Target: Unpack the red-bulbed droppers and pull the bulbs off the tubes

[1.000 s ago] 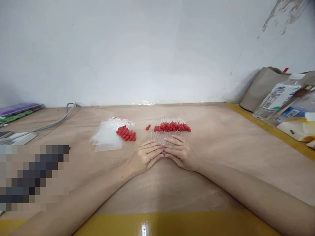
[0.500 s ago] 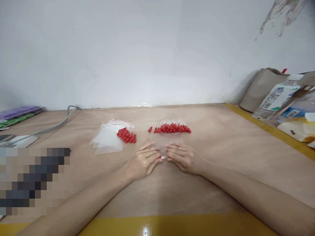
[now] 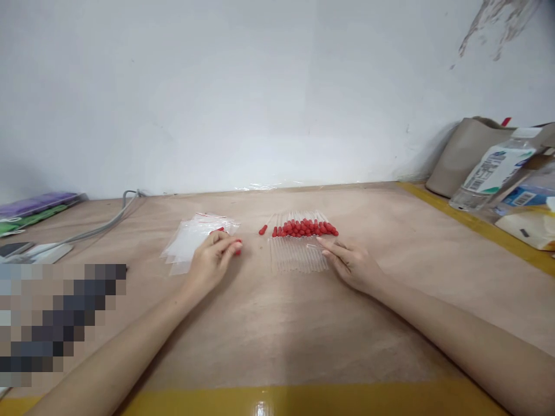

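Observation:
My left hand [image 3: 210, 260] is over the small pile at the left, thumb and fingertips pinched on a red rubber bulb [image 3: 238, 248]. More red bulbs show past its knuckles, and the hand hides the rest. Between the thumb and fingers of my right hand [image 3: 353, 264] is a thin clear tube [image 3: 312, 247], its tip pointing left. That tube is above a row of bare clear tubes [image 3: 295, 257] lying side by side. Just behind them is a heap of droppers with red bulbs [image 3: 303, 227], their clear stems pointing to the wall. One red-bulbed dropper [image 3: 263, 230] lies slightly apart.
Clear zip bags [image 3: 184, 242] lie fanned beneath and behind my left hand. A grey cable [image 3: 108, 222] and purple and green packs [image 3: 39, 208] are at far left. A water bottle [image 3: 494, 173] and a beige bag [image 3: 451, 153] stand at right. Yellow tape [image 3: 208, 398] edges the table.
My hands have moved apart from the front of the tube row. The left went left to the loose bulbs; the right moved slightly right and back, uncovering the tubes.

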A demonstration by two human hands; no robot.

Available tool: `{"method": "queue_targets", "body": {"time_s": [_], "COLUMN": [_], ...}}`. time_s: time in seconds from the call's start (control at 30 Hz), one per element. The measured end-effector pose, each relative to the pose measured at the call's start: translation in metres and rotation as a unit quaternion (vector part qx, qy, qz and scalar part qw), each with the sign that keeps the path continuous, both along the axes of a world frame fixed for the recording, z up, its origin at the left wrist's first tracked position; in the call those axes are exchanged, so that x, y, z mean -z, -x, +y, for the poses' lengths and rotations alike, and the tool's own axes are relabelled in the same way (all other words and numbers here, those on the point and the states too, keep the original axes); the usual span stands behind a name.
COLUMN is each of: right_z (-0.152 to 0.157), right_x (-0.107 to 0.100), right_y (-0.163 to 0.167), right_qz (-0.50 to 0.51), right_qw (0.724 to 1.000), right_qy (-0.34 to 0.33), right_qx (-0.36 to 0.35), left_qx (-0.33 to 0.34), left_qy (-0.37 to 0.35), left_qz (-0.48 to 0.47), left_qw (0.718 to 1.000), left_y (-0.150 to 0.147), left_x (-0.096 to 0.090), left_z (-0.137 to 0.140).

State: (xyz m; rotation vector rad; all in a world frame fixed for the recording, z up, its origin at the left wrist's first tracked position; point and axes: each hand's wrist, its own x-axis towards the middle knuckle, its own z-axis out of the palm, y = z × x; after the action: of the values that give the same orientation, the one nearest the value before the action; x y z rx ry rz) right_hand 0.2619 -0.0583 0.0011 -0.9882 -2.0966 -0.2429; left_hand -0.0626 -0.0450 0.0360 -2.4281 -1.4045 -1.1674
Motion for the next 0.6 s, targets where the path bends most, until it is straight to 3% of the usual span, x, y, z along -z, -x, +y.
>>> {"method": "queue_targets", "body": {"time_s": [0.13,0.27,0.43,0.6], "right_z": [-0.007,-0.001,0.022,0.032], "right_x": [-0.005,-0.016,-0.022,-0.013], "right_y": [0.023,0.056,0.105,0.128], "right_qz": [0.016,0.061,-0.038,-0.177], "right_qw": [0.998,0.995,0.998,0.983], "right_qy": [0.055,0.037,-0.045,-0.038], "right_qx": [-0.039,-0.064,-0.038,-0.012], "left_qx": [-0.127,-0.12,-0.119,-0.097], "left_qy": [0.072,0.189,0.219,0.237], "left_qz": [-0.007,-0.051,-0.101,-0.076], "left_qw": [0.989,0.973,0.963,0.964], "left_y": [0.028,0.048,0.054,0.064], "left_x": [-0.031,-0.049,-0.038,-0.015], "left_z": [0.026,0.049,0.072,0.086]}}
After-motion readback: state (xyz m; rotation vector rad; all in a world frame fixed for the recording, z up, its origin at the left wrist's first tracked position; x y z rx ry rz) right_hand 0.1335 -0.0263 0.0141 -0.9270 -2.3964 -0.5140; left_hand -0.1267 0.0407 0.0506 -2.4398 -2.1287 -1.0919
